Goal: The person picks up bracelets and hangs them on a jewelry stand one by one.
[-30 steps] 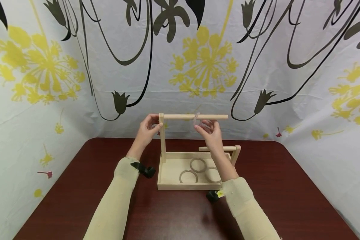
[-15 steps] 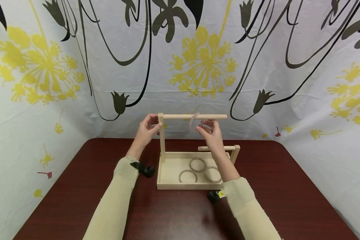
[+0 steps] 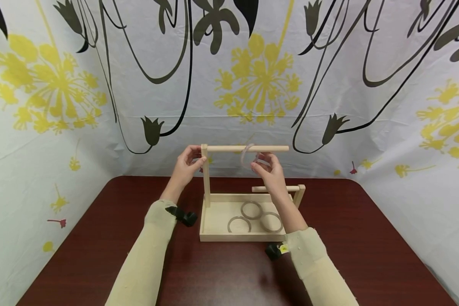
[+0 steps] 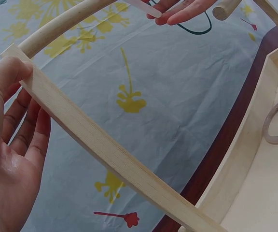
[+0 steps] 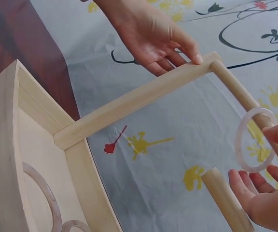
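Note:
A pale translucent bangle [image 5: 239,140] hangs around the upper round bar [image 3: 223,148] of a wooden display stand. My right hand [image 3: 270,173] pinches this bangle between thumb and fingers just below the bar, short of the bar's free end. At the other end, my left hand [image 3: 186,165] holds the top of the upright post [image 4: 95,140], thumb on the near face and fingers behind. Inside the stand's tray [image 3: 218,212] lie three more bangles, including a back one [image 3: 242,210], a front left one [image 3: 239,217] and a right one [image 3: 262,222].
A shorter, lower bar [image 3: 261,189] on its own post [image 3: 299,197] stands at the tray's right side, partly behind the right forearm. The stand sits on a dark red table [image 3: 137,246]. Behind it hangs a white patterned cloth [image 3: 130,102].
The bangle on the upper bar has turned from nearly edge-on to a wider oval and tipped slightly left. The left hand keeps its hold on the post; the right hand has barely moved.

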Tool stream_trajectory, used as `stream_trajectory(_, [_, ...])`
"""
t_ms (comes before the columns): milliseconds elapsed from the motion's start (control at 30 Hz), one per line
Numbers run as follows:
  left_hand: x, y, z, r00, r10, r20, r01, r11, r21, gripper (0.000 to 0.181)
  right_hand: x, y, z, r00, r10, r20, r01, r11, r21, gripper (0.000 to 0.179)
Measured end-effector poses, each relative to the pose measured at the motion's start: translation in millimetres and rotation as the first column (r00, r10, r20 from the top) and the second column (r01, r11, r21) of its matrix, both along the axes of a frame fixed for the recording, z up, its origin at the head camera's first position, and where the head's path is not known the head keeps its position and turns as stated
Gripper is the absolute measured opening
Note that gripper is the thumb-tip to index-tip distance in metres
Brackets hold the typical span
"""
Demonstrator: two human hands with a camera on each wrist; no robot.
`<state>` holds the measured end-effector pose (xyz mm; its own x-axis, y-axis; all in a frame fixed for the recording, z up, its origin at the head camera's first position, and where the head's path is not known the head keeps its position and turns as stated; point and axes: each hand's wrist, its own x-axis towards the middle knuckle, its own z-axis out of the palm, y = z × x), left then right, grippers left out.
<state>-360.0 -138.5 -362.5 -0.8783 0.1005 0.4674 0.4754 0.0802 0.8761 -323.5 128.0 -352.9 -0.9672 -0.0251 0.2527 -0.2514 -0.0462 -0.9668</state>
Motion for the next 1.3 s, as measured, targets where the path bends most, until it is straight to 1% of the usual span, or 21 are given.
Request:
stream_trajectory(133, [1.2, 0.3, 0.9, 1.000, 0.000, 0.004, 0.000, 1.000, 0.002, 0.030, 1.5, 1, -0.2, 1.000, 0.004, -0.004, -0.004, 1.000, 0.013, 0.059])
stream_trajectory(367, [2.7, 0.5, 1.9, 1.000, 0.000, 0.007, 0.000, 1.000, 0.002, 0.031, 7.0, 5, 1.5, 1.000, 0.001, 0.000, -0.001, 0.993, 0.118, 0.062])
stream_trajectory(600, [1.3, 0.7, 1.9, 1.000, -0.003, -0.003, 0.003, 1.000, 0.007, 0.030, 9.2, 9, 1.6, 0.999, 0.041, -0.001, -0.041, 0.990, 0.133, 0.065])
stream_trajectory(900, [1.8, 0.4, 1.3, 1.000, 0.002, -0.001, -0.002, 1.000, 0.009, 0.030, 13.4, 11, 1.1, 0.999, 0.046, 0.004, -0.046, 0.981, 0.191, 0.066])
stream_trajectory(1300, [1.9, 0.8, 2.1, 1.000, -0.002, -0.002, 0.002, 1.000, -0.003, 0.031, 20.6, 17, 1.3, 0.997, 0.074, 0.003, -0.072, 0.972, 0.222, 0.067])
